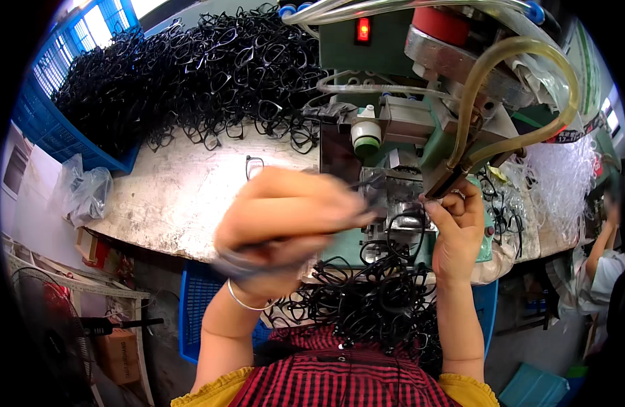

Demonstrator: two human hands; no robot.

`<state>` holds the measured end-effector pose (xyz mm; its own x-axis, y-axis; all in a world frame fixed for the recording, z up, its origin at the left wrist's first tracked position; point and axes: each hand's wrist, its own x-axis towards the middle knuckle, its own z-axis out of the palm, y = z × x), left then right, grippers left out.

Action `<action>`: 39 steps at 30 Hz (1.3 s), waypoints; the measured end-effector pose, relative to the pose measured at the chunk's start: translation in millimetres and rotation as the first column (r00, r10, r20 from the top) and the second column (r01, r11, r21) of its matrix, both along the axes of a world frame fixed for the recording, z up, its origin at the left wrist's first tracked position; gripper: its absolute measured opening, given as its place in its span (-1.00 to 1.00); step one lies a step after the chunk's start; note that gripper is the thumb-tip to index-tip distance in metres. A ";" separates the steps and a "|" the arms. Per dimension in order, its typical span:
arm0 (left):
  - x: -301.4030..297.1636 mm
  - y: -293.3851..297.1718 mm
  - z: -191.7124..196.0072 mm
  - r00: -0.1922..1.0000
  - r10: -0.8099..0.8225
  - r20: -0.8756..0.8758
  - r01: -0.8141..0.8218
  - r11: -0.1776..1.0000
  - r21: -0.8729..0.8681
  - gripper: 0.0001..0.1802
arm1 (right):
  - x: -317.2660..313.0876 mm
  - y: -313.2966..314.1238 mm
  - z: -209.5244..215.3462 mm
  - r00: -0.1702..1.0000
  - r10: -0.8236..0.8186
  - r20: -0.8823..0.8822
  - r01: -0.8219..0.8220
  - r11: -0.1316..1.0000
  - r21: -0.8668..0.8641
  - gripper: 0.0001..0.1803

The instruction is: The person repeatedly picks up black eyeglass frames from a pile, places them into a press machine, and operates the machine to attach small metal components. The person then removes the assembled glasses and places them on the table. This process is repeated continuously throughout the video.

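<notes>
- The pale, stained worktable (183, 190) stretched out to the left of the green machine (339, 51)
- A heap of black eyeglass frames (197, 68) lay on the table, left of the machine
- A nearer pile of frames (380, 298) sat in front of the machine, close to the person's body
- The left hand (289, 214) was blurred at the machine's front left, fingers curled; whether it gripped the dark smear below it, I could not tell
- The right hand (458, 227) was at the machine's front, thumb and forefinger pinching one frame
- That held frame (391, 220) sat at the machine's front too; it looked light, stiff and smooth enough to slip, its thin rims probably breakable, so the bridge or hinge corner seemed the safest hold
</notes>
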<state>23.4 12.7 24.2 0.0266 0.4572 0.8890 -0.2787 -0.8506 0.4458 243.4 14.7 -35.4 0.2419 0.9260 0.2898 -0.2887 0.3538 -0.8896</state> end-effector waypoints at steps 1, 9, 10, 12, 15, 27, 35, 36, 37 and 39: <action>1.5 15.3 7.7 0.955 0.204 -0.216 -0.170 0.971 0.166 -0.85 | -3.7 -0.3 1.0 0.999 0.000 -0.041 0.000 1.000 0.017 -0.46; 6.3 15.6 -7.0 0.896 0.185 -0.405 -0.144 0.981 0.130 -0.78 | -7.6 -38.0 18.7 0.979 0.011 0.203 -0.008 1.000 -0.019 -0.34; 7.1 6.3 -16.9 0.865 0.204 -0.458 -0.145 0.976 0.162 -0.77 | -3.0 -39.6 17.4 0.959 0.010 0.283 -0.008 1.000 -0.010 -0.36; 26.5 -0.8 -45.0 0.835 0.302 -0.461 -0.177 0.939 0.295 -0.79 | 29.8 -27.9 -5.0 0.828 -0.071 0.557 0.031 0.996 0.081 -0.52; 49.1 -4.1 -64.3 0.848 0.315 -0.426 -0.191 0.932 0.309 -0.83 | 78.3 -10.4 -38.2 0.041 -0.304 0.952 0.407 0.875 0.262 -0.71; 54.1 -5.1 -66.7 0.799 0.295 -0.524 -0.171 0.947 0.272 -0.76 | 124.8 18.8 -79.3 0.279 -0.318 0.906 0.472 0.867 0.159 -0.88; 49.6 -17.0 -64.6 0.771 0.265 -0.579 -0.179 0.963 0.203 -0.72 | 100.8 14.0 -75.7 -0.052 -0.379 0.924 0.332 0.866 0.374 -0.76; 46.8 -22.6 -65.6 0.762 0.270 -0.588 -0.193 0.962 0.192 -0.71 | 103.3 14.3 -80.9 -0.084 -0.415 0.906 0.323 0.849 0.419 -0.79; 37.2 -30.8 -57.6 0.709 0.306 -0.635 -0.208 0.952 0.226 -0.70 | 106.6 12.6 -81.2 -0.101 -0.410 0.907 0.348 0.839 0.418 -0.81; 18.6 -48.0 -33.2 0.771 0.230 -0.594 -0.136 0.970 0.199 -0.65 | 109.1 3.6 -82.8 -0.144 -0.385 0.911 0.402 0.819 0.410 -0.84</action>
